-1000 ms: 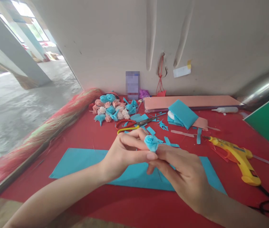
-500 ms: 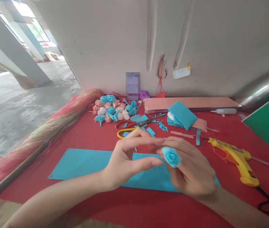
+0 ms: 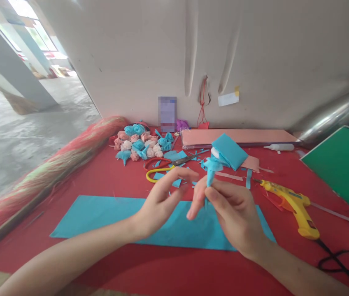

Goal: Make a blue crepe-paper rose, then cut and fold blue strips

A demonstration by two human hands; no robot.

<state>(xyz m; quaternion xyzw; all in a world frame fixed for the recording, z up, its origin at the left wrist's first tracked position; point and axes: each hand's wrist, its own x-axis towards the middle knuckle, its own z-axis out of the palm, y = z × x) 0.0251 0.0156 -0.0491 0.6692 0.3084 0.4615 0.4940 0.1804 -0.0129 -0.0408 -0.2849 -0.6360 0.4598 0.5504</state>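
Observation:
Between thumb and fingers, my right hand (image 3: 231,209) pinches the thin stem of a blue paper rose (image 3: 212,165), which stands upright with its bloom at the top. My left hand (image 3: 164,203) is just to the left of it, fingers apart and bent, holding nothing. Both hands are above a long blue crepe paper strip (image 3: 106,216) lying flat on the red table. Behind them lie scissors (image 3: 160,169) with one red and one yellow handle, among small blue paper scraps (image 3: 176,155).
A heap of blue, pink and white paper roses (image 3: 137,144) sits at the back left. Folded blue paper (image 3: 230,151) and a pink paper stack (image 3: 239,137) lie at the back. To the right are a yellow glue gun (image 3: 298,207) with a black cord and a green board (image 3: 341,164).
My right hand has turned, so the rose now shows from its side rather than its top. My left hand has drawn back a little to the left. The view has shifted slightly.

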